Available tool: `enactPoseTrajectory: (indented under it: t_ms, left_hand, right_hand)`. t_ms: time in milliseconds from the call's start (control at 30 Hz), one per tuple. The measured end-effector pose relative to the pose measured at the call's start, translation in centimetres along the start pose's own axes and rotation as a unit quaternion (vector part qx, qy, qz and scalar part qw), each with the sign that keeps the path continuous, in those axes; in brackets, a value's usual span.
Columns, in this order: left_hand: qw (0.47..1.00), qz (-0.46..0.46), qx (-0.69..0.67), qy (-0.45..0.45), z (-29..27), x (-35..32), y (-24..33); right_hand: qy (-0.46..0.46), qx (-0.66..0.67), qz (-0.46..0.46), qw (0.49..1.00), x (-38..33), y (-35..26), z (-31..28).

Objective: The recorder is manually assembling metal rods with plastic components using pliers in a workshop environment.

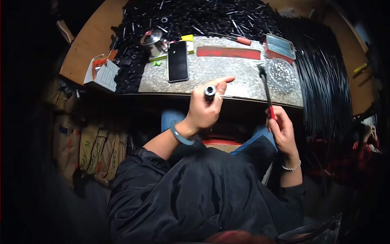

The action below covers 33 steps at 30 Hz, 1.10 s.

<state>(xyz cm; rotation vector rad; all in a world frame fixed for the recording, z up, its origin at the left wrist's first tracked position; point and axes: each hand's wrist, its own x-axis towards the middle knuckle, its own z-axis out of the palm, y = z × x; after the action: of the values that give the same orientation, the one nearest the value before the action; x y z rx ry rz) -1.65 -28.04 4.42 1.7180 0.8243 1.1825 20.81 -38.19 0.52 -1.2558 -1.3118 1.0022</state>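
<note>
My left hand (207, 106) is closed around a small dark cylindrical piece (210, 90) with a pale ring at its end, and a thin white strand trails from it. It hovers at the near edge of a speckled stone slab (227, 75). My right hand (281, 129) grips the red handle of a small hammer (266, 89), whose dark head points up over the slab's right part, near a clear glass dish (281, 74).
A black phone (178, 61) lies on the slab's left. A red flat bar (228, 52) lies along its far edge. Heaps of thin black tubes (321, 69) cover the wooden table behind and right. A small metal pot (153, 40), a box of parts (280, 46) and a white carton (102, 73) stand nearby.
</note>
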Motion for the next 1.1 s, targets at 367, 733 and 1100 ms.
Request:
enactPoseTrajectory:
  t_ms: [367,733,1100]
  left_hand:
    - [0.999,-0.002,-0.001,0.044,-0.6,1.2,0.1]
    - [0.999,0.008,-0.044,0.020,-1.1,0.6,0.0]
    - [0.997,0.036,-0.053,-0.041,-1.1,-0.6,1.5]
  right_hand:
    - [0.072,-0.541,-0.283,0.789,0.0,-9.3,2.1]
    - [0.039,-0.624,-0.366,0.689,0.0,-9.6,2.8]
    - [-0.299,0.001,0.157,0.941,-1.6,-6.9,3.4]
